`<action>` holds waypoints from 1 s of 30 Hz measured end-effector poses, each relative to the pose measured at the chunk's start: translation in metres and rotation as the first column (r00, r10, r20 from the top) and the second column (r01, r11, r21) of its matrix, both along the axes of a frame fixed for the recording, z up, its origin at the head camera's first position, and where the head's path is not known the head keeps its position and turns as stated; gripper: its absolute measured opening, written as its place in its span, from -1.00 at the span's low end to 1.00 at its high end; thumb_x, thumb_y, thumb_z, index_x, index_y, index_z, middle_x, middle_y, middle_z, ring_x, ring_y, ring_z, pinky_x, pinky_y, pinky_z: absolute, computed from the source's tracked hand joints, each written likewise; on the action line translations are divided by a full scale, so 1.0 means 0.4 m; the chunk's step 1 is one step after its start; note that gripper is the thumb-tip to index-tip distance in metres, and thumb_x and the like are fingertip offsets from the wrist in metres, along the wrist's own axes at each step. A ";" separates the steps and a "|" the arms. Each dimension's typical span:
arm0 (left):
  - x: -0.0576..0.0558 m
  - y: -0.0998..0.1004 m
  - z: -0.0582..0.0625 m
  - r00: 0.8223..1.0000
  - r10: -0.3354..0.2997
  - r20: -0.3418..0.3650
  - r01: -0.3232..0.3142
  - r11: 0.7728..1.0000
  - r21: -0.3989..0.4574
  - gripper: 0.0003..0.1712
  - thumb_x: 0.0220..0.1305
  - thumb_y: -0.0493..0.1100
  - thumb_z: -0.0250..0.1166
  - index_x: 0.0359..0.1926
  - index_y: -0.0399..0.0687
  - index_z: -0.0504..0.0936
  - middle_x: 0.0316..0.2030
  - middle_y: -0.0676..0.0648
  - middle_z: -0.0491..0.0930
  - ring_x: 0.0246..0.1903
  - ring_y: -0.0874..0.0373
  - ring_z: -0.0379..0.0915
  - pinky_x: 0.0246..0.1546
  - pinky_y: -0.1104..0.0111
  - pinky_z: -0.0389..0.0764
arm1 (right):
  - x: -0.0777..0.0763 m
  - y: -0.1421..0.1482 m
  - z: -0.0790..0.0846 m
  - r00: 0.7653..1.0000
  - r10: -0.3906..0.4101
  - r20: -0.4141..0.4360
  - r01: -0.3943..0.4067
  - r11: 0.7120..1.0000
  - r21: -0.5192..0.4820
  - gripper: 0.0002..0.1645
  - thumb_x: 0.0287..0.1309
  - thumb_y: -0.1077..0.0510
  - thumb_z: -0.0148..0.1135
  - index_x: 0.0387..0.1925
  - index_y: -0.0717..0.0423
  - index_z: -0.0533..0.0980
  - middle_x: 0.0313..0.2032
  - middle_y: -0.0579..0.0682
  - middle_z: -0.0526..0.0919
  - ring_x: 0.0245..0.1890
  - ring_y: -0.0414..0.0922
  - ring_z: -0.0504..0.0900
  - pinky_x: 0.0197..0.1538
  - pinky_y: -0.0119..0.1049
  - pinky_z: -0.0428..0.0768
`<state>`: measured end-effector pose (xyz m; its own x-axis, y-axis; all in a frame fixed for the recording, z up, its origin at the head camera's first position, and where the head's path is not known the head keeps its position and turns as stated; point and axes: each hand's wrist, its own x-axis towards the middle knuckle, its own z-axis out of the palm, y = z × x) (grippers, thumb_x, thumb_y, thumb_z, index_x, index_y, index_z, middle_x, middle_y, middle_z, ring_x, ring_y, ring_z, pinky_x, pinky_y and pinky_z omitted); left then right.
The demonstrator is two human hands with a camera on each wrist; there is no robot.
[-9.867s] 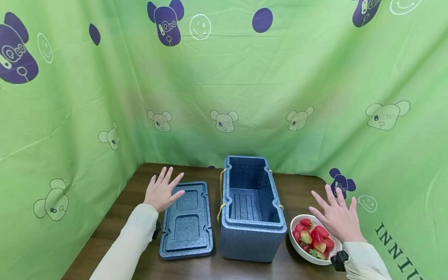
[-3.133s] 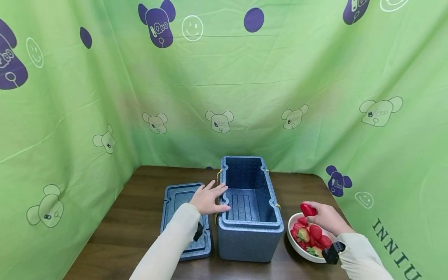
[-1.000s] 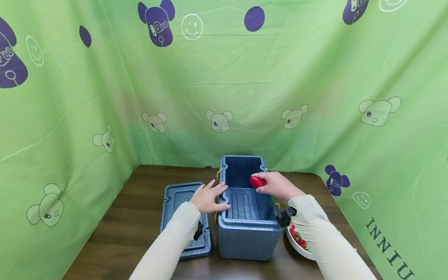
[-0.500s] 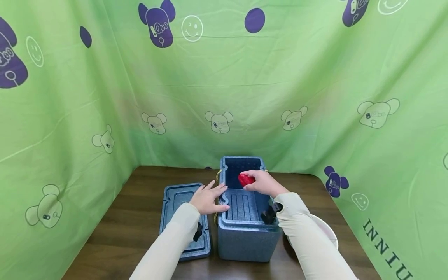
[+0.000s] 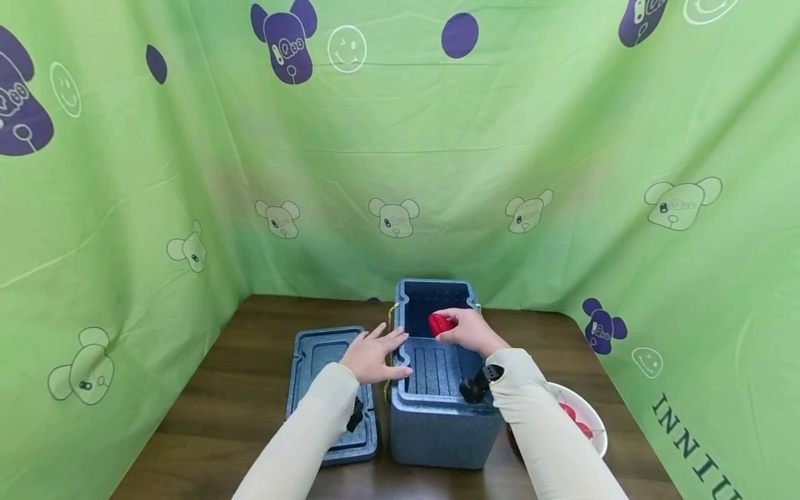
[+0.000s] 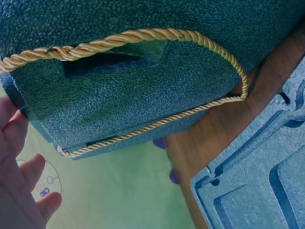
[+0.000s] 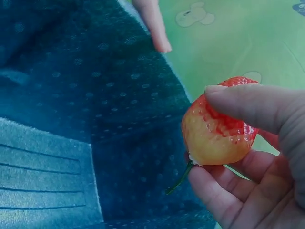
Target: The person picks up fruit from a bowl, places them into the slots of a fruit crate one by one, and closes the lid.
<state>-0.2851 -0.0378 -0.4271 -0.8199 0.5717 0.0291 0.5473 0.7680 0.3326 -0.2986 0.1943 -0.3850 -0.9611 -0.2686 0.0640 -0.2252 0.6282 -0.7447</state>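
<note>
Between thumb and fingers my right hand [image 5: 471, 331] pinches a strawberry [image 7: 221, 129], red with a pale yellow end and a green stem. It hangs over the opening of the blue foam box [image 5: 437, 437]; in the right wrist view the box's ribbed floor lies below. My left hand [image 5: 370, 355] rests at the box's left rim with its fingers spread. A twisted gold cord [image 6: 200, 40] runs along that side of the box. The white bowl [image 5: 598, 444] at the right holds more strawberries [image 5: 575, 417], partly hidden by my right sleeve.
Left of the box lies its blue lid [image 5: 331, 340] on the brown wooden table [image 5: 219, 410], partly under my left forearm. A green printed cloth [image 5: 400, 139] hangs behind and at both sides.
My right hand took a strawberry from the bowl and carried it left over the box; in the last half second it barely moved. Earlier, my left hand came from above the lid to the box rim.
</note>
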 end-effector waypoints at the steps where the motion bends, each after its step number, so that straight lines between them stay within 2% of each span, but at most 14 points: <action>1: 0.001 0.000 0.000 1.000 0.001 0.001 -0.001 1.000 0.001 -0.15 0.21 0.37 0.13 0.43 0.14 0.24 0.42 0.09 0.15 0.44 -0.02 -0.12 0.34 -0.10 0.00 | 0.001 0.000 -0.003 1.000 0.003 0.002 -0.003 1.000 0.001 -0.46 -0.06 0.34 0.36 0.04 0.41 0.50 -0.21 0.25 0.66 -0.28 -0.01 0.59 -0.25 -0.24 0.60; 7: 0.006 0.001 0.003 1.000 -0.001 0.014 0.001 1.000 0.014 -0.16 0.22 0.33 0.15 0.43 0.12 0.24 0.42 0.08 0.15 0.45 -0.04 -0.13 0.34 -0.12 -0.02 | 0.001 -0.005 -0.016 0.998 -0.001 0.059 0.004 0.999 -0.045 -0.43 -0.09 0.34 0.35 0.04 0.43 0.49 -0.30 0.17 0.65 -0.43 -0.12 0.54 -0.40 -0.27 0.58; 12: 0.005 0.002 0.004 1.000 0.000 0.011 -0.001 1.000 0.011 -0.16 0.21 0.34 0.14 0.43 0.12 0.24 0.42 0.08 0.15 0.45 -0.03 -0.13 0.34 -0.11 -0.01 | -0.001 -0.008 -0.025 0.992 -0.035 0.123 0.040 0.998 -0.042 -0.43 -0.11 0.34 0.36 0.03 0.43 0.50 -0.32 0.14 0.64 -0.45 -0.13 0.53 -0.45 -0.32 0.56; 18: 0.005 0.002 0.004 1.000 -0.002 0.013 0.002 1.000 0.015 -0.17 0.23 0.30 0.16 0.43 0.11 0.24 0.43 0.08 0.13 0.45 -0.03 -0.14 0.34 -0.12 -0.02 | 0.003 -0.004 -0.030 0.978 -0.060 0.202 0.070 0.997 -0.043 -0.44 -0.10 0.34 0.35 0.02 0.48 0.48 -0.34 0.13 0.63 -0.45 -0.14 0.56 -0.43 -0.26 0.62; 23: 0.007 0.000 0.007 1.000 0.005 0.024 -0.006 1.000 0.025 -0.18 0.23 0.30 0.16 0.43 0.12 0.24 0.42 0.09 0.14 0.45 -0.02 -0.14 0.35 -0.11 -0.03 | 0.003 -0.011 -0.030 0.961 -0.045 0.272 0.069 0.994 -0.081 -0.39 -0.10 0.35 0.33 0.06 0.50 0.44 -0.31 0.15 0.63 -0.43 -0.13 0.58 -0.37 -0.19 0.64; 30: 0.006 -0.002 0.009 1.000 0.011 0.024 -0.011 1.000 0.012 -0.16 0.21 0.33 0.16 0.43 0.13 0.24 0.42 0.11 0.13 0.45 -0.01 -0.14 0.35 -0.10 -0.03 | -0.005 -0.019 -0.043 0.951 -0.068 0.301 0.099 0.991 -0.087 -0.42 -0.08 0.33 0.33 0.04 0.51 0.45 -0.30 0.16 0.62 -0.43 -0.11 0.58 -0.39 -0.19 0.65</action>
<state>-0.2826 -0.0384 -0.4234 -0.8266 0.5626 0.0163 0.5309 0.7698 0.3544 -0.3004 0.1867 -0.4022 -0.9594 -0.1933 -0.2055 0.0659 0.5544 -0.8296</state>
